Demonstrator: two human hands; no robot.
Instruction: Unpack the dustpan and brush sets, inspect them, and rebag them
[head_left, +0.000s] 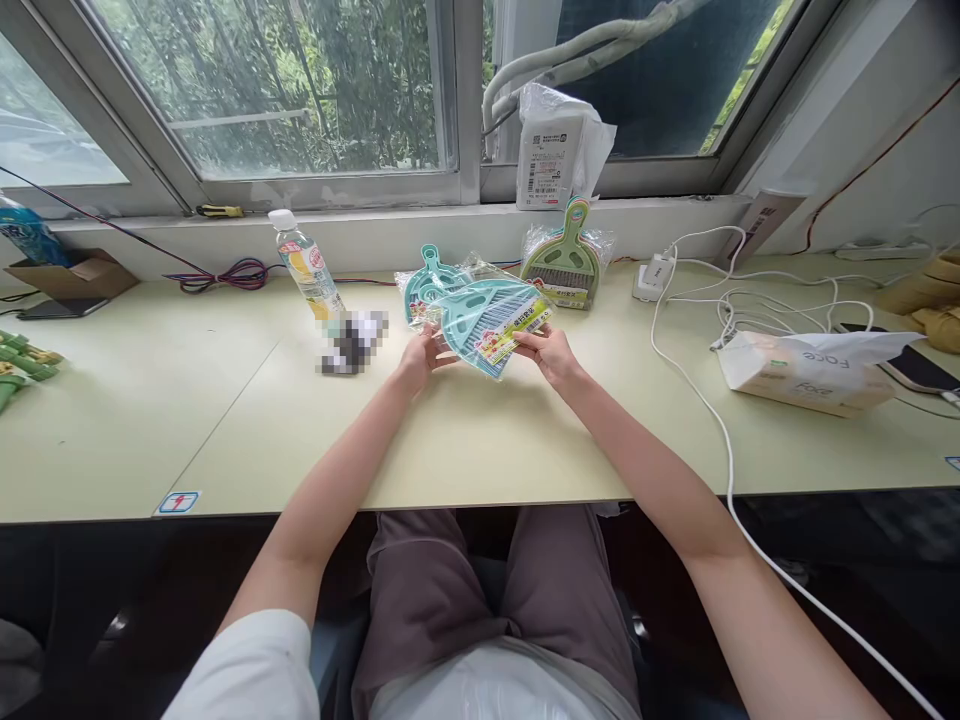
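Note:
Between my two hands is a teal mini dustpan and brush set [484, 312] in clear plastic wrap, tilted above the table, with a yellow-green label on its lower right. My left hand [424, 358] is closed on its left edge. On the right, my right hand [549, 352] grips the edge by the label. Just behind it lies another wrapped teal dustpan set [429, 280], partly covered by the held one. A green wrapped dustpan set [568, 262] leans upright against the sill at the back.
A drink bottle [307, 268] stands left of my hands, beside a pixelated dark-and-white item [351, 343]. To the right are a tissue pack [810, 370], a charger [654, 276] and loose white cables. A wrapped white box [551, 160] sits on the windowsill. The table's front edge [495, 502] runs above my lap.

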